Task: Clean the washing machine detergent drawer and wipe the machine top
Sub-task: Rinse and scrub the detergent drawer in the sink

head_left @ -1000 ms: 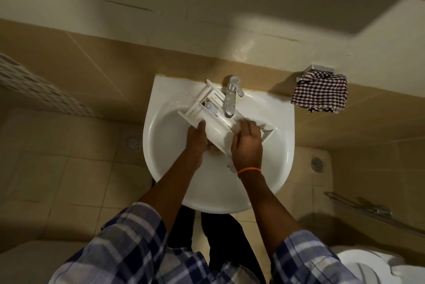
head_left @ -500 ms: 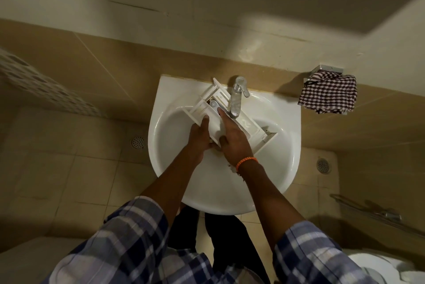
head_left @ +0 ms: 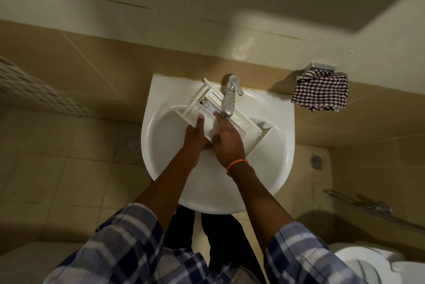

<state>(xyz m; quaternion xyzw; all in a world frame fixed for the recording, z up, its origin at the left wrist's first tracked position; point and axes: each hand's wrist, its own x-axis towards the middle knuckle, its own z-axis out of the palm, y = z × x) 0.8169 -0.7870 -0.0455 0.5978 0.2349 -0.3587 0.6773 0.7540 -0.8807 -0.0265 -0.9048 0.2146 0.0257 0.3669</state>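
The white plastic detergent drawer [head_left: 208,104] lies slantwise across the white washbasin [head_left: 165,168], under the chrome tap [head_left: 230,97]. My left hand [head_left: 195,139] grips the drawer's near side, thumb up along its edge. My right hand [head_left: 226,139] lies on the drawer's middle, its fingers stretched flat over the compartments towards the tap. An orange thread band circles my right wrist. The drawer's front panel end [head_left: 262,131] points right. I cannot tell whether water is running.
A checked cloth [head_left: 320,91] hangs on a wall holder to the right of the basin. Floor drains [head_left: 132,142] sit on both sides. A toilet [head_left: 368,263] is at the bottom right, with a metal rail [head_left: 368,209] above it.
My right hand slid from the drawer's right part leftwards onto its middle, fingers reaching towards the tap. My left hand kept its hold. The camera shifted slightly.
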